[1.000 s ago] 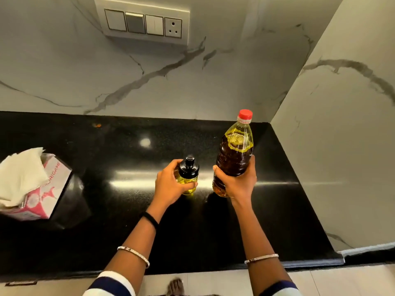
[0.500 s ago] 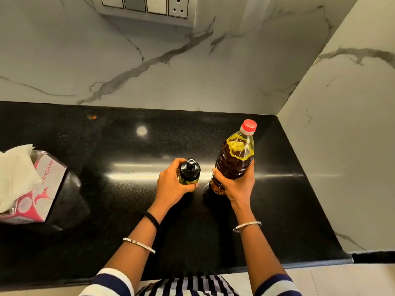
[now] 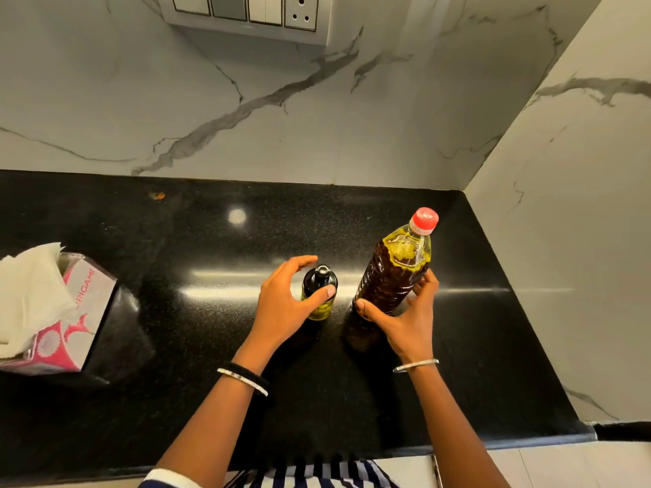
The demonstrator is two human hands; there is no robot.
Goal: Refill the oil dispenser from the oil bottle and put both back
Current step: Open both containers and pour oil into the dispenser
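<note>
The small oil dispenser (image 3: 318,294), with a black top and yellow oil in its lower part, stands on the black counter (image 3: 197,346). My left hand (image 3: 281,304) curves around its left side; the thumb touches it and the fingers are lifted off. To its right stands the tall oil bottle (image 3: 396,272), upright, with dark oil and a red cap. My right hand (image 3: 405,318) holds the lower part of the bottle between the thumb on the left and the fingertips on the right, with the palm drawn back from it.
A pink tissue box (image 3: 67,311) with white tissue sticking out sits at the counter's left. Marble walls close the back and right side, forming a corner beyond the bottle. A switch panel (image 3: 246,12) hangs on the back wall. The counter's front edge runs near my body.
Both bottles have come down to stand on the counter. My left fingers have opened off the dispenser, and my right palm has drawn back from the bottle.
</note>
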